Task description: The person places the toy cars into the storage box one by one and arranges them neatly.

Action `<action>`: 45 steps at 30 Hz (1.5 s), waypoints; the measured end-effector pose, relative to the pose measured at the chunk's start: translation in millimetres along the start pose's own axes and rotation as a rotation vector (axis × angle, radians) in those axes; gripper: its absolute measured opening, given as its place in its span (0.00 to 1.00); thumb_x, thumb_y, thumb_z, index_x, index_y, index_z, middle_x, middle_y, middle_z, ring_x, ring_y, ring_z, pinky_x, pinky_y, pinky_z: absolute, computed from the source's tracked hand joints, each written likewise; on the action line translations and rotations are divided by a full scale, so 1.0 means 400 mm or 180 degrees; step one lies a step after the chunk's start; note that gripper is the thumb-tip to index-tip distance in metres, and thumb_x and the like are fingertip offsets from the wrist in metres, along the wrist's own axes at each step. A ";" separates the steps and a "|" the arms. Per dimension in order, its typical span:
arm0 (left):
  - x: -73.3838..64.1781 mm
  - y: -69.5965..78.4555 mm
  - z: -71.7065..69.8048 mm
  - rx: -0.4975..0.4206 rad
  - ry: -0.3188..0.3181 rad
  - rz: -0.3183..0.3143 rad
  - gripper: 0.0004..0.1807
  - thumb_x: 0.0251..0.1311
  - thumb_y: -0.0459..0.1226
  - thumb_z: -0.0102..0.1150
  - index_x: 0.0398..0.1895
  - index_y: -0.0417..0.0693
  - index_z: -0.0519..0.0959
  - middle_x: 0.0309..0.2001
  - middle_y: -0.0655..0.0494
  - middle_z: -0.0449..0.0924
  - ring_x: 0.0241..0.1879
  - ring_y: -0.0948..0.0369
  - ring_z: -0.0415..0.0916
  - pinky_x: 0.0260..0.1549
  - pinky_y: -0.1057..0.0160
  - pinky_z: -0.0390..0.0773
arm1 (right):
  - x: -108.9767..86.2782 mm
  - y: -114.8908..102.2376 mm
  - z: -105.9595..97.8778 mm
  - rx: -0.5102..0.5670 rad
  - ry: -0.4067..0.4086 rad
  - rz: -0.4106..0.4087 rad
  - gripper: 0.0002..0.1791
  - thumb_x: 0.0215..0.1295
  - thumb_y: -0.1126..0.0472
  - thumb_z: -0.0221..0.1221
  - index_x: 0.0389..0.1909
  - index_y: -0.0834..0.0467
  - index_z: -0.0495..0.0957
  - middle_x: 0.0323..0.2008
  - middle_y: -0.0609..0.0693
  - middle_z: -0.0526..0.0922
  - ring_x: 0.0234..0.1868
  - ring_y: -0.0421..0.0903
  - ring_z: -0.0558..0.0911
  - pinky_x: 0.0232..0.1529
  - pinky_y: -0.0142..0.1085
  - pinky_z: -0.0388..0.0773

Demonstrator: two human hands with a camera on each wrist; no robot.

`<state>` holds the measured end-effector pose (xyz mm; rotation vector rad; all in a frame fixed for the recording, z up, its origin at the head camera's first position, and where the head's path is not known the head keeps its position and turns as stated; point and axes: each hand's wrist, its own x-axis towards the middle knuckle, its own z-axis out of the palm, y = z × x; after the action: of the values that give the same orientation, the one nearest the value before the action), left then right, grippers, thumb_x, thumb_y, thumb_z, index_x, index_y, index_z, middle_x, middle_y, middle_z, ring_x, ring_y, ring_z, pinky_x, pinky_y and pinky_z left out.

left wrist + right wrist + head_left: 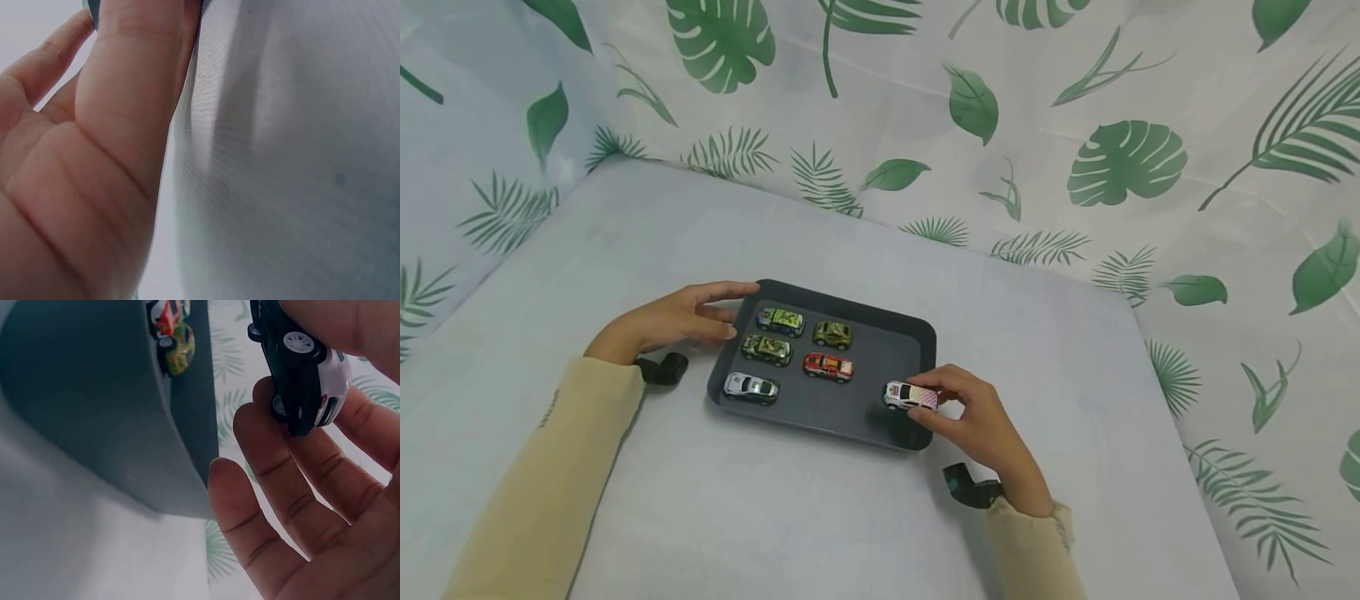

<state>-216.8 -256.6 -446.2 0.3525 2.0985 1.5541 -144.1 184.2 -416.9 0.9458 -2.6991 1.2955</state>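
A white toy car (901, 396) with a pink-patterned rear is pinched between the thumb and fingers of my right hand (973, 417), over the right end of a dark grey tray (880, 425). The right wrist view shows the car's dark underside and wheels (299, 342), tilted. My left hand (673, 321) rests at the tray's left edge with its fingers extended, fingertips right at the rim. Inside the tray sit a blue-and-yellow car (780, 322), a green camouflage car (767, 350), a silver car (751, 388), an olive car (832, 335) and a red car (828, 367).
The tray lies on a white-covered table (760, 517). Behind and beside it hangs a white cloth with green leaf prints (1127, 162). Each wrist carries a small black camera mount, one at the left (662, 368) and one at the right (972, 487).
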 end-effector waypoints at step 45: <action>0.001 0.005 0.001 0.0094 0.0033 -0.0007 0.45 0.71 0.34 0.66 0.88 0.48 0.56 0.86 0.32 0.47 0.82 0.31 0.51 0.69 0.37 0.73 | 0.066 -0.055 0.132 -0.0110 -0.0205 0.0240 0.18 0.64 0.69 0.75 0.55 0.63 0.88 0.48 0.54 0.88 0.47 0.47 0.85 0.51 0.44 0.86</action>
<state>-217.0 -255.4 -444.6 0.3534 2.1310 1.5282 -141.2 122.6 -429.4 0.9063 -2.8221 1.2469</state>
